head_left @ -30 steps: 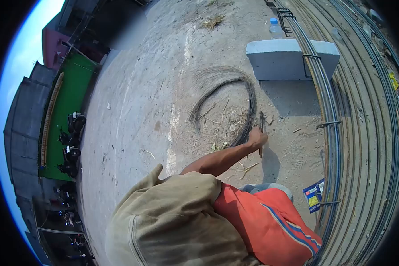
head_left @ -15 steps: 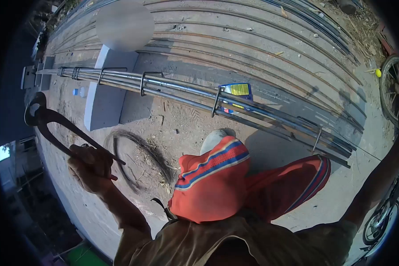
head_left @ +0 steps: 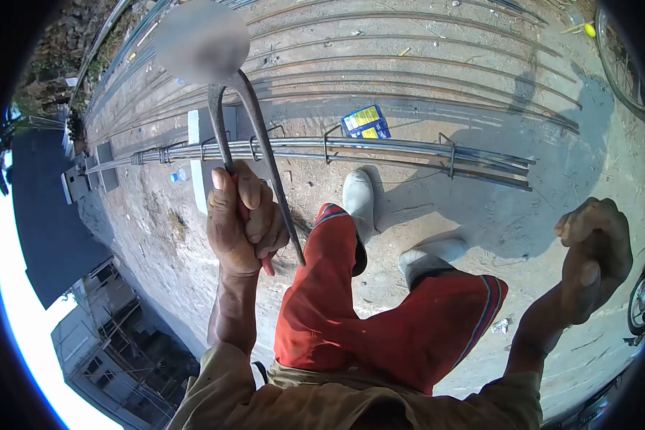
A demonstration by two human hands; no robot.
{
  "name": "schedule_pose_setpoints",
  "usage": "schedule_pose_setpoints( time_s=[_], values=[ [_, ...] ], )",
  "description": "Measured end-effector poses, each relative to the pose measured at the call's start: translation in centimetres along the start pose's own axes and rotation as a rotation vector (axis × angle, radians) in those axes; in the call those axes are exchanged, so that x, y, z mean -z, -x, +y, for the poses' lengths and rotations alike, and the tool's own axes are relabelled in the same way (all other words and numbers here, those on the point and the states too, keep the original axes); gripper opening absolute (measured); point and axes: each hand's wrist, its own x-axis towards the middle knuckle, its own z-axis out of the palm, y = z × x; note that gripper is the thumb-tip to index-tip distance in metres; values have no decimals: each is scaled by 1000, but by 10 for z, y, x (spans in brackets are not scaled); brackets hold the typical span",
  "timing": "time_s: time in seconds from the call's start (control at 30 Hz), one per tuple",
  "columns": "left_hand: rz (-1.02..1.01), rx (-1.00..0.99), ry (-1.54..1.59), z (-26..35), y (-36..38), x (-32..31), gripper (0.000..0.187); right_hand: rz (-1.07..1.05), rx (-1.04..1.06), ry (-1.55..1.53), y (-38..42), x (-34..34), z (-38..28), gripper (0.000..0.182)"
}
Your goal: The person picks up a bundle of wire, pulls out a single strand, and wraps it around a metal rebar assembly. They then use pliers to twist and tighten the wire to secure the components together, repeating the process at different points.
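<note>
Our left grip is closed round one handle of the pincers above the ground's left side, our curled right grip's contents unclear; the seemingly loose outer handle could swing, pinching us.

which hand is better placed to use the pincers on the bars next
Left, probably: the left hand holds the pincers and appears nearer the bars; the right hand is off past their ends.

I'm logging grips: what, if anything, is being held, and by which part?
A two-handled tool, held in the left hand by one handle. Whether the curled right hand holds anything cannot be told.
</note>
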Motion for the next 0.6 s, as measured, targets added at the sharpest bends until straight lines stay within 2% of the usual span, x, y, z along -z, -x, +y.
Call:
schedule_pose_setpoints(
  time_s=[0.03,0.13,0.23,0.27,0.33,0.47,0.53,0.6],
  values=[
    [-17,50,86,-5,14,-17,42,-115,-133,-151,16,-6,-14,66],
    [31,113,127,-21,61,-75,43,-336,-450,-389,68,-17,-48,60],
    [47,160,67,-36,97,-131,43,-410,-715,-520,123,-15,-83,54],
    [88,137,-48,-46,110,-143,42,-410,-779,-546,138,-10,-93,52],
    [175,283,-178,-41,120,-179,41,-392,-871,-574,158,2,-110,49],
    [65,705,-376,-38,119,-202,40,-339,-981,-594,173,44,-124,43],
    [-72,549,-522,-64,127,-204,41,-310,-1019,-597,174,64,-123,40],
    [-88,521,-563,-75,132,-216,41,-289,-1047,-613,169,79,-120,38]
  ],
)
